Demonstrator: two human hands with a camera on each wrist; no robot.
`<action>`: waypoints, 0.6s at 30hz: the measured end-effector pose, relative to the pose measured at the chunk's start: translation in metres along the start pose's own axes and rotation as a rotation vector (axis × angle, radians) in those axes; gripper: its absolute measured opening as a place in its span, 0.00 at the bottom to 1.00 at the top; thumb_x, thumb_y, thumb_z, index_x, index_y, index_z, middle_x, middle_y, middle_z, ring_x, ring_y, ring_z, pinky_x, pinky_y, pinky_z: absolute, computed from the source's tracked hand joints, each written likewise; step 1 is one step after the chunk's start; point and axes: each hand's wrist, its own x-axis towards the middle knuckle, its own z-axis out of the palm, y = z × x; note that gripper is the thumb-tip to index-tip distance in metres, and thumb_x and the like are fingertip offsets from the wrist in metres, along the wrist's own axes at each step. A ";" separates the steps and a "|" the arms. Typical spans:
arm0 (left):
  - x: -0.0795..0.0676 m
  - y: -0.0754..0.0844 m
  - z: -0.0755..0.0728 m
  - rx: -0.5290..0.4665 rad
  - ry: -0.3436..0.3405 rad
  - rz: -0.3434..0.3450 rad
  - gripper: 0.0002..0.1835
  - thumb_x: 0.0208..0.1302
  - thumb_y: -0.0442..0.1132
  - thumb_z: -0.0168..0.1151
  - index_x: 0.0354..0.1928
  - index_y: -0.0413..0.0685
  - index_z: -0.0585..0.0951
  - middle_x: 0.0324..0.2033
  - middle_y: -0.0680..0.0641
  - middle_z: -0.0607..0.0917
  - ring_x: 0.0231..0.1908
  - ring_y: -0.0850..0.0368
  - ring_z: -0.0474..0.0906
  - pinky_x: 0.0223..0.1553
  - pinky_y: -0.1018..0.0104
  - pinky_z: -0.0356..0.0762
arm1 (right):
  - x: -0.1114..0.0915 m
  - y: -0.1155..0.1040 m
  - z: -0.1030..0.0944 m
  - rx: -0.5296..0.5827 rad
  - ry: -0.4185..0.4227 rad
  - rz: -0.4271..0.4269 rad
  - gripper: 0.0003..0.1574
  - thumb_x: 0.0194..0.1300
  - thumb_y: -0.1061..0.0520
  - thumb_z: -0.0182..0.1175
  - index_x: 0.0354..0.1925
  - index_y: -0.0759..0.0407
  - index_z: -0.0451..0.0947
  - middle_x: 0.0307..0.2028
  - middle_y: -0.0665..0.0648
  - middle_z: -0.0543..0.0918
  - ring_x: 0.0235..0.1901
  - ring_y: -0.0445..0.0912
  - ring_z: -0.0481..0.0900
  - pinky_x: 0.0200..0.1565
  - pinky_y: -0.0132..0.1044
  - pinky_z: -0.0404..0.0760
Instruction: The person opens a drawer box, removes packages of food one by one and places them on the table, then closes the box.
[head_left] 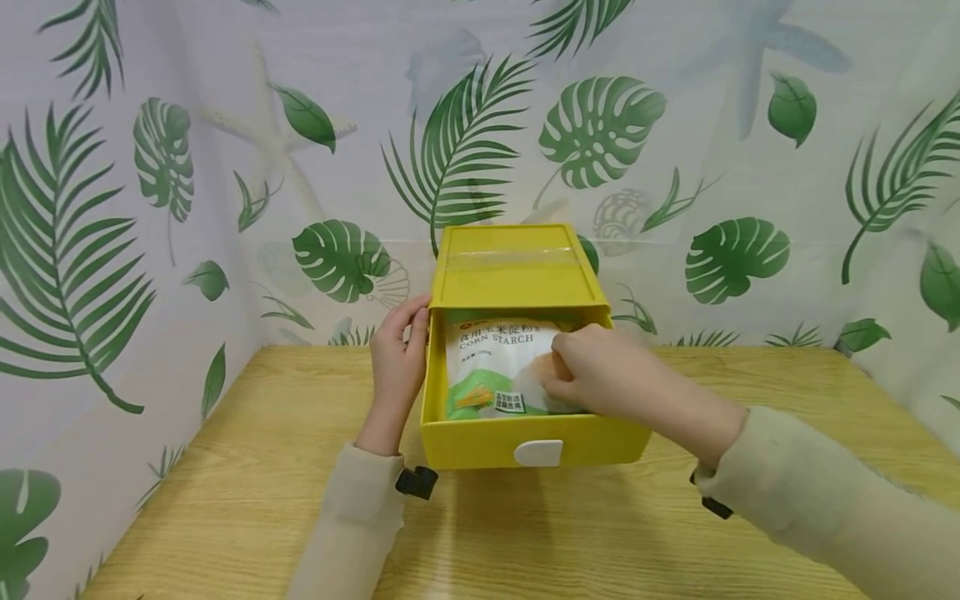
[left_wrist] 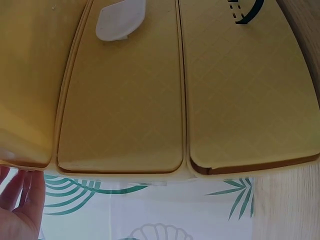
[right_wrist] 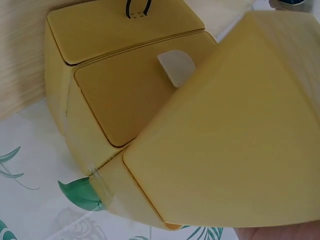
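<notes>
A yellow drawer cabinet (head_left: pixel 517 279) stands with its top drawer (head_left: pixel 480 446) pulled out toward me. Inside that drawer lies a white and green bag of corn starch (head_left: pixel 491 358), its printed face upward. My right hand (head_left: pixel 611 367) reaches over the drawer's right side and pinches the bag's right part with curled fingers; the fingertips are partly hidden. My left hand (head_left: pixel 399 354) rests against the cabinet's left side, by the front edge of its top. The left wrist view shows the left fingers (left_wrist: pixel 32 195) fairly straight, touching the cabinet's side.
Below the pulled-out drawer are a middle drawer (right_wrist: pixel 135 92) with a white tab handle (right_wrist: pixel 177 67) and a lower drawer (left_wrist: pixel 250 95) with a dark loop handle (left_wrist: pixel 250 12), both closed. The wooden table (head_left: pixel 247 508) meets a leaf-patterned backdrop (head_left: pixel 480 100) behind the cabinet.
</notes>
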 end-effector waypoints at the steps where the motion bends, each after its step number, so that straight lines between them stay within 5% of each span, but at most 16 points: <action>1: 0.000 0.000 0.000 0.004 -0.001 0.005 0.12 0.55 0.36 0.46 0.38 0.38 0.75 0.35 0.46 0.76 0.34 0.59 0.70 0.29 0.68 0.72 | 0.001 0.000 0.001 0.006 0.004 -0.007 0.16 0.47 0.50 0.54 0.12 0.54 0.63 0.08 0.48 0.63 0.11 0.39 0.61 0.12 0.28 0.58; 11: 0.000 -0.002 0.001 0.017 0.001 0.009 0.12 0.55 0.37 0.47 0.37 0.39 0.75 0.35 0.46 0.76 0.35 0.59 0.70 0.31 0.70 0.71 | 0.002 0.001 0.003 0.007 0.032 0.030 0.15 0.48 0.50 0.52 0.14 0.56 0.63 0.09 0.49 0.64 0.10 0.40 0.61 0.12 0.28 0.60; 18: 0.000 -0.003 0.001 0.018 -0.002 0.001 0.12 0.55 0.38 0.46 0.38 0.40 0.75 0.35 0.46 0.76 0.35 0.59 0.70 0.30 0.71 0.71 | 0.003 0.001 0.004 -0.046 -0.097 0.085 0.26 0.51 0.45 0.45 0.04 0.54 0.58 0.06 0.48 0.59 0.08 0.40 0.59 0.10 0.28 0.55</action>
